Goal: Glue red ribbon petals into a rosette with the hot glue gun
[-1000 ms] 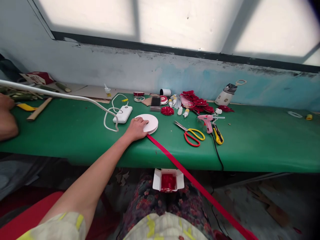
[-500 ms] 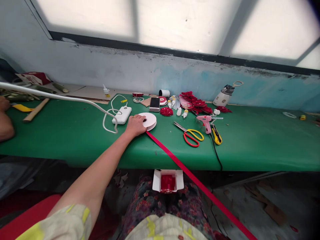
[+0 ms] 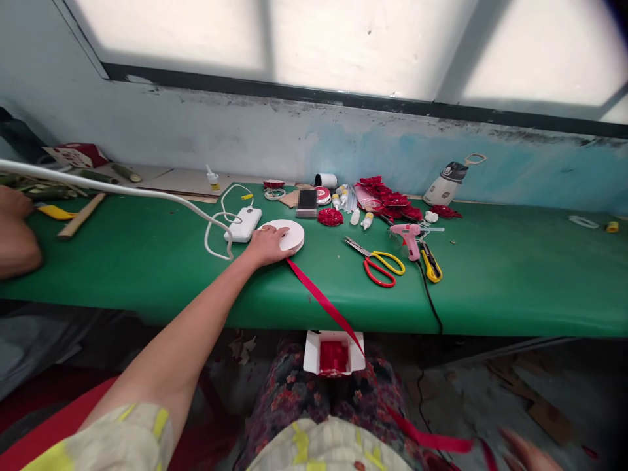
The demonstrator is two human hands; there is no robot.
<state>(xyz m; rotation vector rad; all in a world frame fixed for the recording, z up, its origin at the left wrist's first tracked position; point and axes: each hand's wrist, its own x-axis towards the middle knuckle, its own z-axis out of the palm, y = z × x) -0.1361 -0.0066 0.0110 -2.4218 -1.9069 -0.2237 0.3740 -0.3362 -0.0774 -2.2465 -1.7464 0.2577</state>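
A white spool of red ribbon (image 3: pixel 293 237) lies flat on the green work surface, and my left hand (image 3: pixel 267 246) grips its left side with the thumb at the front edge. Red ribbon (image 3: pixel 321 299) runs slack from the spool over the table edge, past a small open white box (image 3: pixel 311 356) with red contents on my lap. Farther along, the ribbon sags at the lower right. Close to that part is my right hand (image 3: pixel 528 453), smeared by motion and cut off by the frame edge; its grip is unclear.
Scissors (image 3: pixel 375 261), a pink glue gun (image 3: pixel 407 239) and a yellow cutter (image 3: pixel 432 263) lie right of the spool. Behind are red decorations (image 3: pixel 385 199), small bottles and a tumbler (image 3: pixel 445 183). A white power bank (image 3: pixel 244 224) with its cable is left. Another person's arm (image 3: pixel 17 232) rests far left.
The ribbon was taut and straight toward the lower right; now it hangs slack and bends. My right hand has come into view at the lower right. My left hand stays on the spool.
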